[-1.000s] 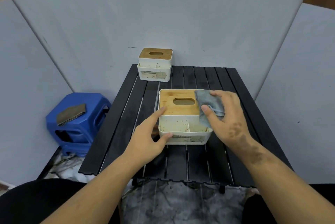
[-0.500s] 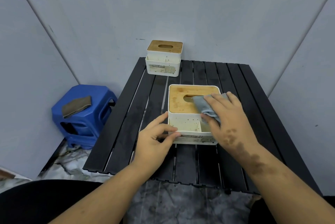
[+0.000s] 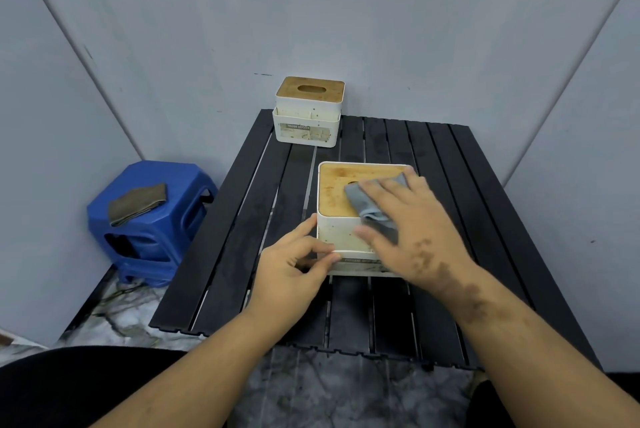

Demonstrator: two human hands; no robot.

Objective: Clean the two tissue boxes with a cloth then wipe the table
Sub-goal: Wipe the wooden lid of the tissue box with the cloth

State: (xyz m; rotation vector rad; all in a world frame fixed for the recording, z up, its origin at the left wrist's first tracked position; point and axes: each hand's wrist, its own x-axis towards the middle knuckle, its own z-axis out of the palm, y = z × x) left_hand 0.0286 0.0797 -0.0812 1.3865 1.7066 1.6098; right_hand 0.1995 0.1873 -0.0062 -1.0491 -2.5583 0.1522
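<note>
Two tissue boxes sit on the black slatted table (image 3: 485, 220). Near tissue box (image 3: 334, 216): white body, wooden lid, roughly mid-table. Far tissue box (image 3: 309, 116): same make, at the table's back-left edge against the grey wall, well apart from both hands.

Right hand (image 3: 412, 223) lies on top of the near box, palm down, fingers spread and nearly straight. Grey cloth (image 3: 372, 201) is bunched under those fingers, pressed onto the wooden lid and spilling over the lid's front edge onto the box's white front face. Cloth pokes out to the left of the fingertips; the rest is hidden beneath the palm. Thumb rests against the white front, just below the cloth. Motion blur on this hand.

Left hand (image 3: 294, 268) is at the box's front-left corner. Thumb and forefinger pinch the lower rim there; the other fingers curl in beside the left wall, touching it or nearly so, cannot tell which.

Off the table, to the left: blue plastic stool (image 3: 145, 237) on the marbled floor, with a folded brownish cloth (image 3: 136, 203) lying on its seat.
</note>
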